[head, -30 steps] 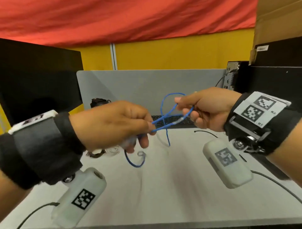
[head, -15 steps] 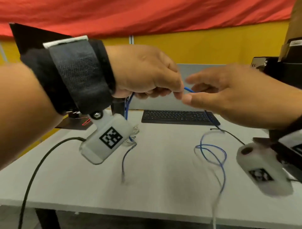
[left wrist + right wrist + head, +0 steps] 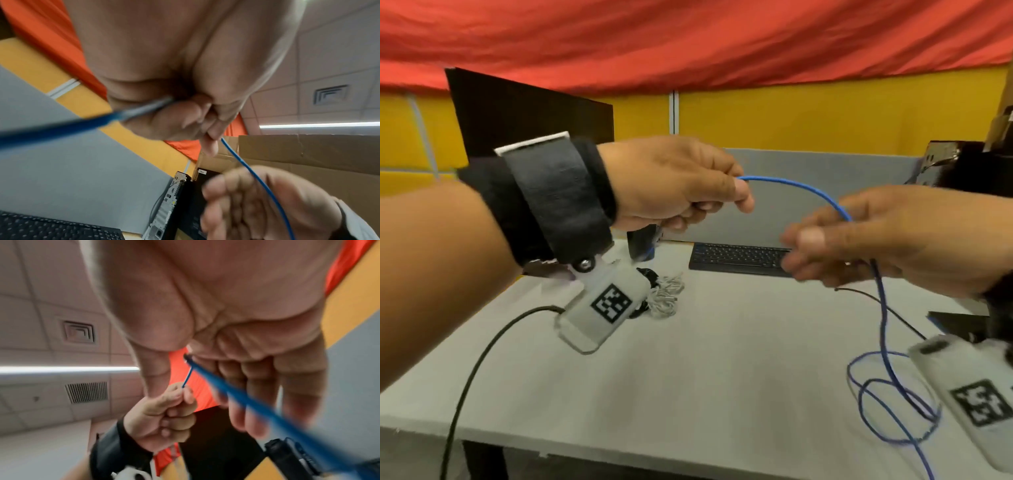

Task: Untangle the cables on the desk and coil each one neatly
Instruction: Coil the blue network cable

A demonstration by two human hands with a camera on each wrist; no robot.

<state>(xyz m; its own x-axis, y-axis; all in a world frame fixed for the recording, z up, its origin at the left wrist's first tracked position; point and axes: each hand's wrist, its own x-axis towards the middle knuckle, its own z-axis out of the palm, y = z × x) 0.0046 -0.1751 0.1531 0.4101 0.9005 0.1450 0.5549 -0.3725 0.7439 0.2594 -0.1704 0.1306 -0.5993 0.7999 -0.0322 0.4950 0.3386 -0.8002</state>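
Observation:
A thin blue cable [image 3: 796,185] arcs in the air between my two hands above the grey desk [image 3: 722,377]. My left hand [image 3: 681,185] is a fist and pinches the cable between thumb and forefinger [image 3: 211,138]; another blurred stretch leaves the fist underneath [image 3: 107,120]. My right hand [image 3: 859,236] sits lower and to the right. There the cable lies in the crook of thumb and forefinger [image 3: 187,358], with the fingers [image 3: 252,402] loosely bent and not closed on it. Below that hand the cable hangs down into loose loops [image 3: 887,394] at the desk's right front.
A black keyboard [image 3: 739,255] lies at the back by the grey partition [image 3: 808,192]. A tangled white cable [image 3: 667,294] and a dark coil [image 3: 649,274] sit back left. A monitor [image 3: 527,113] stands left, a computer case [image 3: 941,161] right. A thin black wire [image 3: 876,298] crosses the right side.
The hands have drawn apart: they were almost touching, and now an arc of blue cable spans the gap. The right hand has dropped lower and its fingers have bent.

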